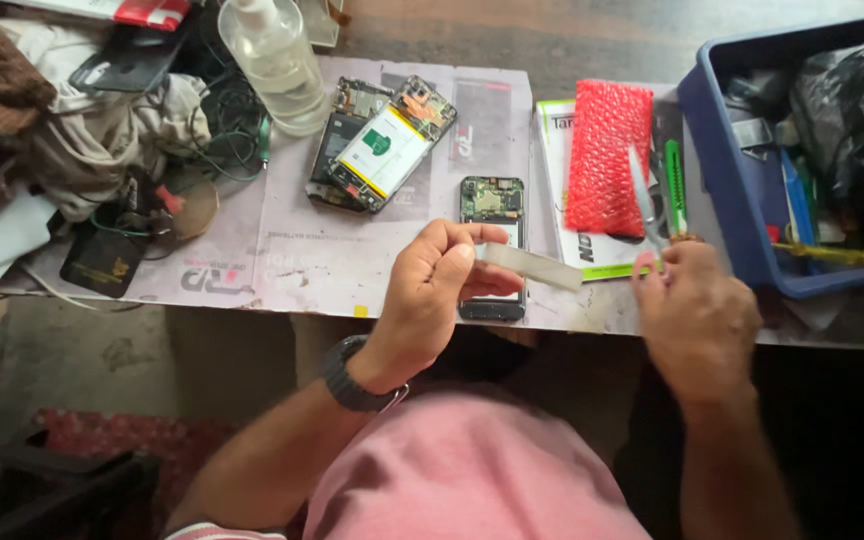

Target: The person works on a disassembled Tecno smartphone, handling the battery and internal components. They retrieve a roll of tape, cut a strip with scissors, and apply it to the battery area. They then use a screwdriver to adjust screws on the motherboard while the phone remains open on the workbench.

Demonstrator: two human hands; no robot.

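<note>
Strip (530, 265): flat, pale, thin; long axis nearly level, running left to right, slightly down toward right, above surface (332, 270) edge.
Left hand (437, 290): pinching strip's left end.
Right hand (692, 305): clenched on scissors (645, 205), metal blades pointing away.
Below: opened phone (493, 215).

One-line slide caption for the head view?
Left hand holds a pale strip while right hand grips scissors above an opened phone.
</note>
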